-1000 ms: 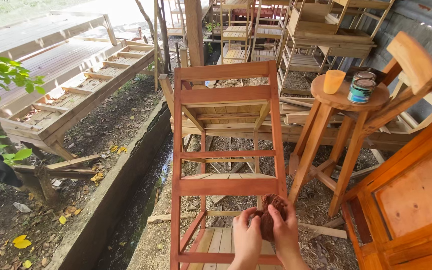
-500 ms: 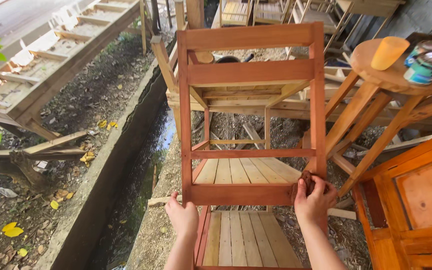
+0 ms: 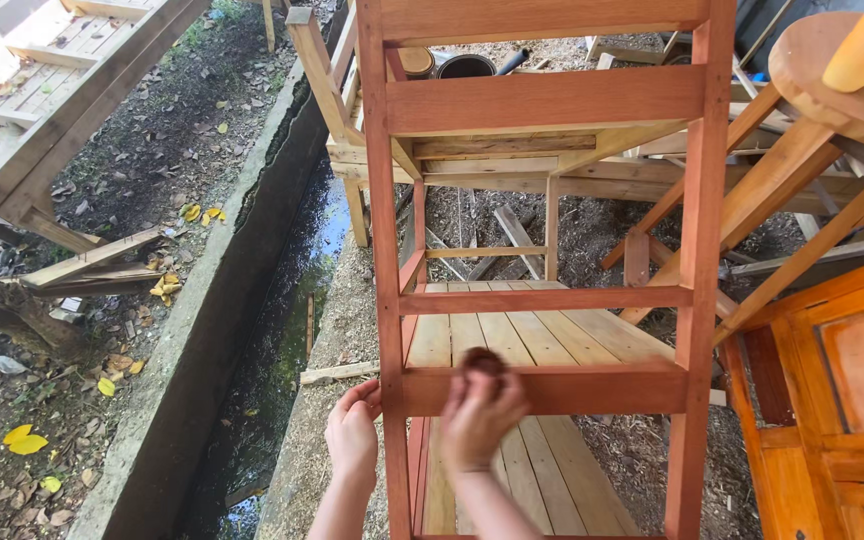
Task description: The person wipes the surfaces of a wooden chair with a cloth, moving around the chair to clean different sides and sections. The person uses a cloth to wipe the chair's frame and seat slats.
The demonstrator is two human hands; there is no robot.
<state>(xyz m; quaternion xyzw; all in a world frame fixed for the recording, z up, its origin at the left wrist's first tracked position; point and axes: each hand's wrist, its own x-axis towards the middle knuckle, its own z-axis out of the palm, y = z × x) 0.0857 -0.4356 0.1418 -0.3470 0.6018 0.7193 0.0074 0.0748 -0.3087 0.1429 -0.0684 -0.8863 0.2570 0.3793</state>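
Far left I see a concrete gutter [image 3: 252, 330] with water in it. My left hand [image 3: 354, 437] is open, fingers loosely curled against the left post of the reddish wooden chair frame [image 3: 542, 100]. My right hand [image 3: 479, 420] is clamped on a dark pad [image 3: 485, 361], pressed to the lower rail. I judge this as rubbing stain on; next calls for steady strokes rightward. A round stool [image 3: 832, 85] stands far right.

We see a tall red-brown stained wooden chair frame [image 3: 542, 240], its rails smooth with a dull satin sheen, beside paler unstained slats of planed wood [image 3: 527, 345]; our right hand [image 3: 479, 415] presses a dark, rough-looking pad [image 3: 485, 361] on the rail, beside a weathered grey concrete curb [image 3: 192, 350]
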